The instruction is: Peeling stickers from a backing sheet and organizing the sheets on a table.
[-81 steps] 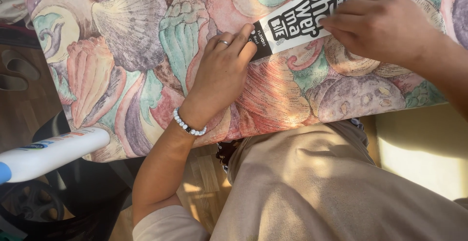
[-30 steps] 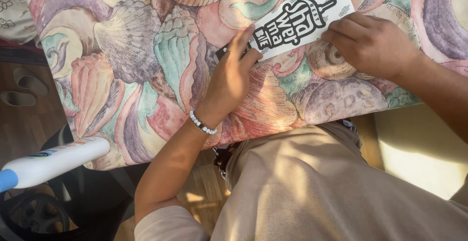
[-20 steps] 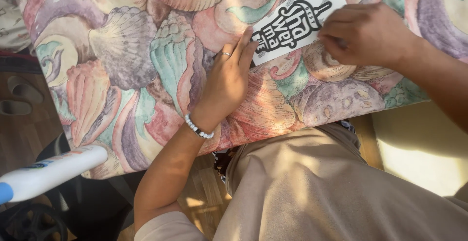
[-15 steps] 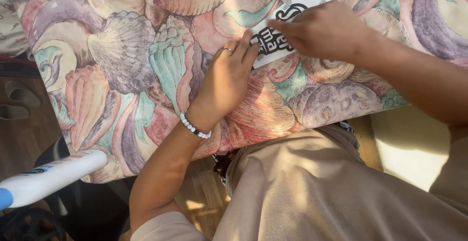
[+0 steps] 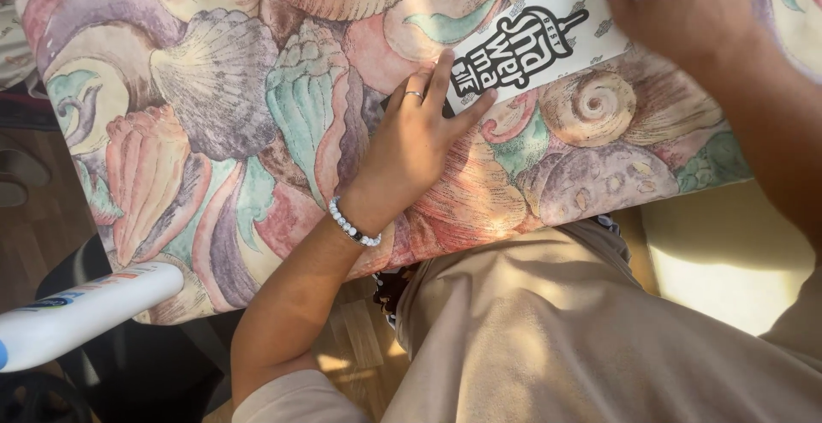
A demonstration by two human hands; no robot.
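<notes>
Now we press our flat, open left hand (image 5: 411, 145) on the card's (image 5: 548, 33) near end, our blurred right hand (image 5: 676, 3) resting at its far end, grip unclear.

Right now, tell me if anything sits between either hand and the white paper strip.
Nothing visible does. The left hand presses its fingertips on the near end of the white paper strip; the right hand covers its far end on the shell-patterned tablecloth.

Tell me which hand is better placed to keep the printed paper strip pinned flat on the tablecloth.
Probably the left hand: its fingers rest on the paper strip near end, palm flat on the shell-print tablecloth. The right hand is blurred.
</notes>
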